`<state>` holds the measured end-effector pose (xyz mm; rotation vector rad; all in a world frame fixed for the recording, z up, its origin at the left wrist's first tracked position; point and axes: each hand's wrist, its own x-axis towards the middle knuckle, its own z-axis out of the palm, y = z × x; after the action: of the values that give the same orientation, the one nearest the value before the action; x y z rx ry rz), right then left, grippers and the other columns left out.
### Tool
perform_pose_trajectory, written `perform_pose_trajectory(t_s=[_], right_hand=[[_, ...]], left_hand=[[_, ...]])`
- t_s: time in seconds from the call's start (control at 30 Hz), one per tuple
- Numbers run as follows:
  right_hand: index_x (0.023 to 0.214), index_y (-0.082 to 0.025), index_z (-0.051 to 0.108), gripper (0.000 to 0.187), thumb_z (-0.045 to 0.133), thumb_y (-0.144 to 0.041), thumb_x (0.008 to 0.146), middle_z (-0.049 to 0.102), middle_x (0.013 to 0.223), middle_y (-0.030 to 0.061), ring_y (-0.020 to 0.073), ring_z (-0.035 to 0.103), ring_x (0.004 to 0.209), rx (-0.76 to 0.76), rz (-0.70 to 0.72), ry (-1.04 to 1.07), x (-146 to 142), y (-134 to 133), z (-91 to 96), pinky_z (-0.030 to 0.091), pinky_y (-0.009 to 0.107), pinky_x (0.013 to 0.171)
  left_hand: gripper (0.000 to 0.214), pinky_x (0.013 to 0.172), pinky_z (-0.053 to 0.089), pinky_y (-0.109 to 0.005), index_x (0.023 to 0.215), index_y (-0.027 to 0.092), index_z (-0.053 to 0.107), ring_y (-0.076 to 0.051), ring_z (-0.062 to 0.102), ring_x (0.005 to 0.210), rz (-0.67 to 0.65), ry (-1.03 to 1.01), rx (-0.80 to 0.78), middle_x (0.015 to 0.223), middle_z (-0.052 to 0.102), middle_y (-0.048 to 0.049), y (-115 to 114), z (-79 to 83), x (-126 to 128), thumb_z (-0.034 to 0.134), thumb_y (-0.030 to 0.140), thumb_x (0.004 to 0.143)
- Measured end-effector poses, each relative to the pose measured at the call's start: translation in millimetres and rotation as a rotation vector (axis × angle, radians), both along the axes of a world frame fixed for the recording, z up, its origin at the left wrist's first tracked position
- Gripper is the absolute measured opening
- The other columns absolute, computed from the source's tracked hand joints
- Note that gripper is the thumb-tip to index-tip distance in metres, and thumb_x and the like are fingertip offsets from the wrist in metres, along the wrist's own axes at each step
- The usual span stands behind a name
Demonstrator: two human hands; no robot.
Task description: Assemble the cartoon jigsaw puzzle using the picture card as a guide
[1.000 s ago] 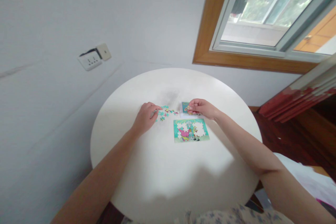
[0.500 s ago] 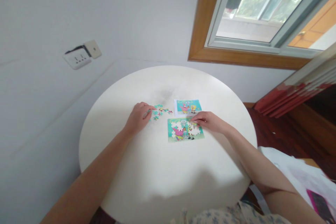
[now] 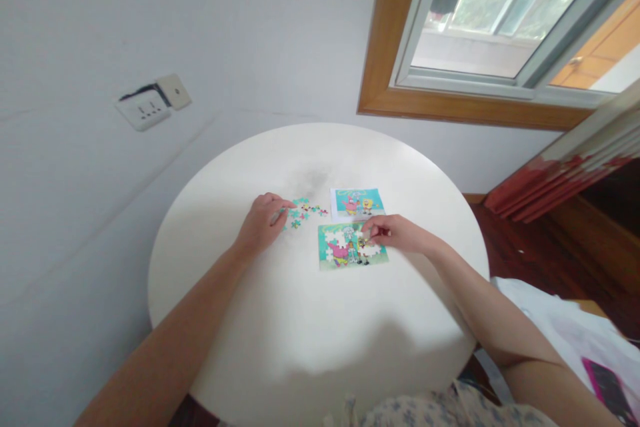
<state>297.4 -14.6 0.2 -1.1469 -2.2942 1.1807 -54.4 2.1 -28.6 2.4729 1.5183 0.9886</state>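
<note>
A jigsaw puzzle (image 3: 328,264) with a green and teal cartoon picture lies partly filled on the table, white gaps showing in it. My right hand (image 3: 395,233) is over its upper right part, thumb and fingers pinched on a small puzzle piece, mostly hidden by the fingertips. My left hand (image 3: 263,223) rests on the table to the left, index finger stretched out and thumb apart, touching the edge of a cluster of loose puzzle pieces (image 3: 300,213). Just behind the puzzle lies a reference picture (image 3: 357,201) with a pink and a yellow figure.
The round white table (image 3: 280,320) stands against the wall. A wall socket (image 3: 145,109) is at left, a wood-framed window (image 3: 475,113) at right, and a red and white curtain (image 3: 530,187) beside it. A phone with a pink edge (image 3: 607,383) lies on white cloth at lower right.
My right fingertips have shifted slightly over the right part of the puzzle, and a piece there sits a little differently. My left hand stays nearly still by the loose pieces.
</note>
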Motion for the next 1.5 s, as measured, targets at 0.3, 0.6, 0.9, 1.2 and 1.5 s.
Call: perform_pose_trajectory(t_s=[0.3, 0.6, 0.9, 1.2, 1.5], right_hand=[[0.084, -0.017, 0.072, 0.014, 0.06, -0.022, 0.078, 0.068, 0.073, 0.001, 0.0121, 0.056, 0.065, 0.043, -0.096, -0.103, -4, 2, -4.5, 0.041, 0.022, 0.062], [0.083, -0.016, 0.073, 0.015, 0.061, -0.019, 0.076, 0.067, 0.072, 0.0011, 0.012, 0.054, 0.064, 0.119, -0.105, -0.168, -9, -1, -0.8, 0.04, 0.022, 0.062], [0.083, -0.017, 0.073, 0.014, 0.059, -0.018, 0.078, 0.068, 0.076, 0.0013, 0.0124, 0.055, 0.067, 0.126, -0.098, -0.181, -8, -3, 1.2, 0.041, 0.022, 0.064], [0.079, -0.017, 0.069, 0.009, 0.06, -0.015, 0.077, 0.064, 0.074, 0.0006, 0.0111, 0.053, 0.065, 0.197, -0.1, -0.193, -11, -6, 3.1, 0.04, 0.022, 0.063], [0.087, -0.017, 0.074, 0.018, 0.056, -0.017, 0.084, 0.066, 0.079, 0.0052, 0.0144, 0.056, 0.071, 0.267, -0.022, -0.15, 1, -8, 19.1, 0.044, 0.024, 0.066]], left_hand=[[0.025, 0.086, 0.043, -0.038, 0.098, 0.019, 0.069, -0.022, 0.055, 0.089, -0.011, -0.008, 0.009, 0.089, 0.057, -0.006, 0, 1.4, 1, 0.047, 0.022, 0.088], [0.026, 0.085, 0.043, -0.039, 0.098, 0.018, 0.069, -0.022, 0.055, 0.088, -0.017, -0.003, 0.008, 0.089, 0.057, -0.0065, -1, 2.5, 2, 0.046, 0.023, 0.088], [0.026, 0.085, 0.043, -0.038, 0.098, 0.018, 0.069, -0.022, 0.054, 0.088, -0.005, 0.0, 0.001, 0.089, 0.056, -0.0062, -2, 3.5, 2, 0.045, 0.023, 0.089], [0.025, 0.087, 0.043, -0.037, 0.098, 0.019, 0.069, -0.021, 0.054, 0.089, -0.012, -0.005, 0.01, 0.09, 0.056, -0.0058, -2, 2.5, 1, 0.046, 0.023, 0.089], [0.026, 0.087, 0.043, -0.038, 0.098, 0.019, 0.069, -0.021, 0.054, 0.089, -0.011, -0.01, 0.007, 0.09, 0.056, -0.006, -2, 2.4, 1, 0.046, 0.023, 0.089]])
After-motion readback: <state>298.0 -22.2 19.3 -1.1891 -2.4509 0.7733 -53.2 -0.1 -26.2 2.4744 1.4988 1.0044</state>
